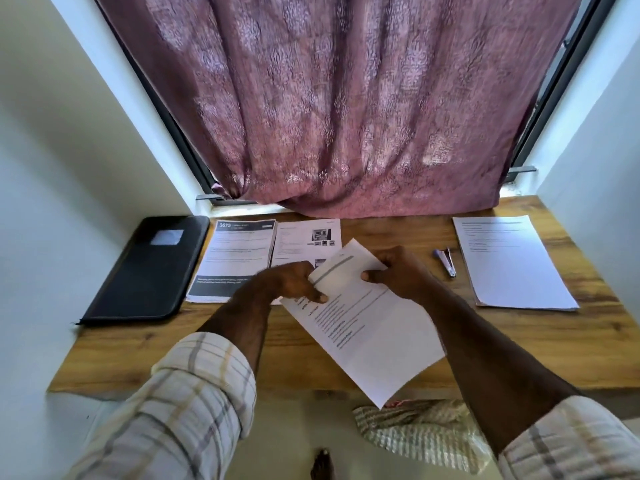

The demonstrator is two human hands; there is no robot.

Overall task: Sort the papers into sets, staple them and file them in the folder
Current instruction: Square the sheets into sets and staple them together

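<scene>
I hold a stack of white printed papers (367, 327) tilted above the middle of the wooden table (173, 351). My left hand (294, 280) pinches the stack's upper left edge. My right hand (394, 271) grips a top sheet (343, 268) that is lifted and curled back from the stack. A black folder (149, 271) lies shut at the far left. Beside it lie a set with a dark header (235, 258) and a sheet with small photos (304, 244). A stapler (446, 261) lies right of my hands, and another white set (509, 261) lies at the far right.
A purple patterned curtain (346, 98) hangs over the window and touches the table's back edge. White walls close in both sides. Below the table's front edge I see striped cloth (415, 431) and a foot (322, 465) on the floor.
</scene>
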